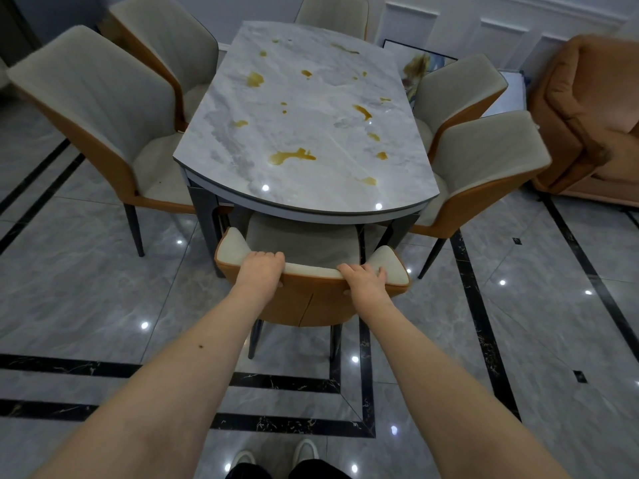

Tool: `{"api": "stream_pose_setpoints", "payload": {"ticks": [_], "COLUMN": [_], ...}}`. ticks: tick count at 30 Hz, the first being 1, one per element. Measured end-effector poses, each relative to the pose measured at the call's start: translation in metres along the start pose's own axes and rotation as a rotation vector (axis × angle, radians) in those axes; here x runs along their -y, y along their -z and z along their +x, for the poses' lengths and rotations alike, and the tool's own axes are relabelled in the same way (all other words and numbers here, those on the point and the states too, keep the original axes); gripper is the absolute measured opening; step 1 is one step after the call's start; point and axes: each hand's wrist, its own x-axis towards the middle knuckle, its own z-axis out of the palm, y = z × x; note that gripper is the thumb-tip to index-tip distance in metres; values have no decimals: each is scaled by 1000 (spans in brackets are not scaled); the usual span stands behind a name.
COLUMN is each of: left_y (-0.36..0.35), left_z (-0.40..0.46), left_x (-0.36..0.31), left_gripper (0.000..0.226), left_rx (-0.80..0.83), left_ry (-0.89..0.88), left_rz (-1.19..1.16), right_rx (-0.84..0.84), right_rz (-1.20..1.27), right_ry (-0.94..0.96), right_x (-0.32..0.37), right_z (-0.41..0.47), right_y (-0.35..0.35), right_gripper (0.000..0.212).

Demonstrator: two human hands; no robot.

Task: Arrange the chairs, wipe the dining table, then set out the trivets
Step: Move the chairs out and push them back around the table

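Left hand (261,267) and right hand (363,280) — both curled over the near chair's backrest (311,269) (at the stained table (311,108)).

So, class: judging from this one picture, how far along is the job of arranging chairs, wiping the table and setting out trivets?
Early. Already tucked in look the side chairs and. In hand: left hand and right hand grip the backrest of the near chair, seat partly under the table. Left: yellow spills remain unwiped; no cloth or trivets in view.

no readable text, labels, brands, numbers or signs anywhere in view
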Motion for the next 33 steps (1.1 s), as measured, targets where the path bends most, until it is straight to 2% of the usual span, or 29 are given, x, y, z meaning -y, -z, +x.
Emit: {"api": "stream_pose_setpoints", "payload": {"ticks": [10, 33], "left_y": [-2, -3], "left_z": [0, -2], "left_x": [-1, 0], "left_gripper": [35, 34], "left_rx": [-18, -12], "left_ry": [1, -20], "left_rz": [7, 26], "right_rx": [-20, -13], "right_rz": [-3, -3], "right_ry": [-21, -24], "right_x": [2, 2], "right_z": [-1, -5], "right_y": [-5, -4], "right_gripper": [52, 44]}}
